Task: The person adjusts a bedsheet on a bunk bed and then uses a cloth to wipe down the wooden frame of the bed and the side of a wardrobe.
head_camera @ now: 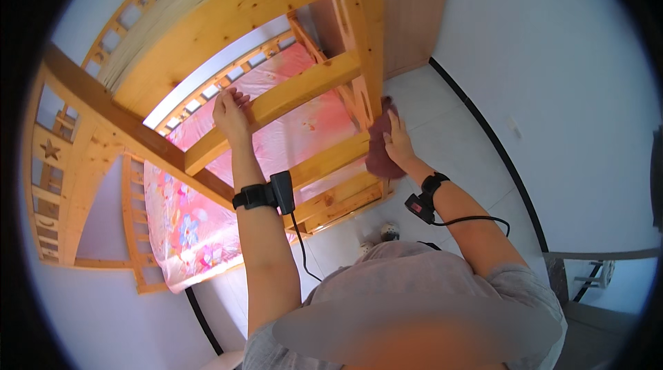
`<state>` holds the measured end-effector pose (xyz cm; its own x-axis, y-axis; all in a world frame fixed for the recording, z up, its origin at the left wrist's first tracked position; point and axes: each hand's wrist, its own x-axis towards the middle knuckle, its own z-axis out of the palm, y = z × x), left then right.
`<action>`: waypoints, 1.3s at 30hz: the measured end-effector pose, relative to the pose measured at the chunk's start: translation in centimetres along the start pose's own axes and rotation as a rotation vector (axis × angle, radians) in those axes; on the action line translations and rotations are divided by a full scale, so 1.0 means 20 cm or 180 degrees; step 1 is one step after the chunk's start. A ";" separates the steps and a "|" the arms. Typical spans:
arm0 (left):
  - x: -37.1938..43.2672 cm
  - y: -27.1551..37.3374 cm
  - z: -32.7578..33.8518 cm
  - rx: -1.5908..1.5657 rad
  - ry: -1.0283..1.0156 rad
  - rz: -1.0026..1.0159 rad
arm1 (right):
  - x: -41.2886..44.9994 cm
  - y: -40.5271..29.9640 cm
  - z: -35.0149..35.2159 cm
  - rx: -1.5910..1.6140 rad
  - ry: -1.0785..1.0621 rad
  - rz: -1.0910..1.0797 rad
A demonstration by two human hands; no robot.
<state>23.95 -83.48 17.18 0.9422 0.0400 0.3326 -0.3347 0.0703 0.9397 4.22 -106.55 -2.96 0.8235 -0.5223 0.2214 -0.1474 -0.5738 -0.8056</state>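
My right hand lies against a dark red cloth, pressed to the upright post of a wooden bunk bed's ladder. The cloth hangs down beside the post. My left hand is at the upper ladder rung, its fingers curled loosely near the rung's left part; whether it touches the wood is not plain. No object shows in it. A strap with a black device sits on each of my forearms, each with a cable.
Behind the rungs, the lower bunk has a pink floral sheet. Overhead runs the upper bunk's side board. A wooden cabinet stands beyond the ladder. A white wall with black skirting rises at right above the tiled floor.
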 end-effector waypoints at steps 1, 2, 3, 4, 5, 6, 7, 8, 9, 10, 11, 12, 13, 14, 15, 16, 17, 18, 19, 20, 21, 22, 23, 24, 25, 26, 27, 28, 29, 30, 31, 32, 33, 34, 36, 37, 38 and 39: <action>0.00 0.01 0.03 0.0067 0.0016 0.0043 | 0.00 0.07 -0.03 0.0153 -0.0324 0.0361; 0.01 0.03 0.06 0.0059 -0.0004 0.0098 | 0.01 0.14 -0.05 0.0148 -0.0270 0.0375; 0.01 0.04 0.09 0.0067 -0.0006 0.0154 | 0.02 0.18 -0.09 0.0721 -0.0144 0.0462; 0.01 0.04 0.12 0.0057 -0.0035 0.0169 | 0.04 0.22 -0.12 0.1293 -0.0016 0.0538; 0.00 0.05 0.17 0.0034 -0.0010 0.0297 | 0.06 0.27 -0.18 0.1298 0.0017 0.0535; -0.01 0.05 0.15 0.0081 0.0073 0.0439 | 0.08 0.23 -0.22 0.2580 -0.0167 0.1020; -0.04 0.06 0.17 0.0101 0.0078 0.0457 | 0.11 0.21 -0.30 0.3829 -0.0327 0.1515; -0.09 0.06 0.23 0.0148 0.0272 0.0474 | 0.13 0.20 -0.39 0.3848 -0.0321 0.1507; -0.13 0.07 0.31 0.0184 0.0459 0.0499 | 0.16 0.21 -0.50 0.4269 -0.0500 0.1528; -0.19 0.09 0.43 0.0203 0.0361 0.0730 | 0.19 0.24 -0.60 0.4679 -0.0667 0.1549; -0.24 0.11 0.57 0.0194 0.0335 0.0738 | 0.22 0.27 -0.68 0.4689 -0.0639 0.1538; -0.29 0.17 0.74 0.0067 0.0172 0.0943 | 0.28 0.30 -0.79 0.4870 -0.0642 0.1573; -0.34 0.22 0.90 -0.0052 0.0028 0.1150 | 0.34 0.36 -0.88 0.5046 -0.0671 0.1611; -0.39 0.27 1.07 -0.0080 -0.0060 0.1104 | 0.39 0.43 -0.97 0.5035 -0.0676 0.1540; -0.44 0.28 1.21 -0.0122 -0.0039 0.1155 | 0.44 0.50 -1.06 0.5165 -0.0809 0.1432; -0.49 0.29 1.36 -0.0167 -0.0118 0.1213 | 0.49 0.58 -1.16 0.5301 -0.0940 0.1317; -0.54 0.30 1.52 -0.0216 -0.0199 0.1270 | 0.54 0.66 -1.28 0.5291 -0.0948 0.1239; -0.59 0.30 1.69 -0.0222 -0.0314 0.1319 | 0.58 0.75 -1.42 0.5309 -0.0980 0.1231; -0.64 0.28 1.84 -0.0207 -0.0413 0.1351 | 0.61 0.83 -1.54 0.5323 -0.1031 0.1255; -0.68 0.25 2.02 -0.0279 -0.0394 0.1300 | 0.66 0.92 -1.67 0.5318 -0.1048 0.1189; -0.72 0.21 2.17 -0.0292 -0.0369 0.1333 | 0.68 1.00 -1.78 0.5532 -0.1010 0.1573; -0.74 0.18 2.30 -0.0390 -0.0540 0.1061 | 0.72 1.08 -1.87 0.5745 -0.0987 0.1975; -0.76 0.15 2.42 -0.0484 -0.0707 0.0790 | 0.78 1.15 -1.93 0.5747 -0.1043 0.1947; -0.79 0.09 2.56 -0.0525 -0.0705 0.0772 | 0.81 1.23 -2.03 0.5736 -0.0699 0.2037; -0.81 0.04 2.68 -0.0535 -0.0909 0.0494 | 0.85 1.31 -2.11 0.5720 -0.0362 0.2120; -0.82 -0.01 2.79 -0.0540 -0.1110 0.0221 | 0.90 1.37 -2.19 0.5689 -0.0355 0.2115; -0.83 -0.04 2.88 -0.0537 -0.1098 0.0217 | 0.95 1.42 -2.24 0.5711 -0.0365 0.1905; -0.83 -0.08 2.96 -0.0470 -0.1168 0.0083 | 1.00 1.46 -2.29 0.5733 -0.0380 0.1697; -0.82 -0.10 3.03 -0.0400 -0.1234 -0.0050 | 1.06 1.49 -2.32 0.5731 -0.0402 0.1706; -0.81 -0.13 3.10 -0.0316 -0.1184 -0.0078 | 1.11 1.51 -2.32 0.5459 -0.0407 0.1448; -0.78 -0.17 3.15 -0.0311 -0.1167 -0.0083 | 1.18 1.51 -2.32 0.5184 -0.0417 0.1194; -0.75 -0.22 3.19 -0.0248 -0.1257 -0.0151 | 1.23 1.51 -2.32 0.5182 -0.0438 0.1206; -0.71 -0.26 3.22 -0.0189 -0.1333 -0.0209 | 1.30 1.46 -2.32 0.5443 -0.0549 0.1326; -0.66 -0.31 3.24 -0.0183 -0.1297 -0.0206 | 1.36 1.45 -2.31 0.5702 -0.0665 0.1454; -0.57 -0.42 3.30 -0.0218 -0.1254 -0.0392 | 1.52 1.54 -2.21 0.5758 -0.0820 0.1581; -0.51 -0.47 3.34 -0.0249 -0.1231 -0.0390 | 1.62 1.59 -2.16 0.5817 -0.0930 0.1700; -0.45 -0.52 3.37 -0.0254 -0.1172 -0.0440 | 1.72 1.64 -2.12 0.5783 -0.0945 0.1693; -0.36 -0.57 3.40 -0.0253 -0.1106 -0.0478 | 1.84 1.65 -2.07 0.5662 -0.1078 0.1821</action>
<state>21.86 -152.30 9.55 0.9249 -0.3157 0.2118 -0.1799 0.1273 0.9754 6.98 -170.82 1.41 0.9775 -0.1328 -0.1640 0.0715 0.9397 -0.3346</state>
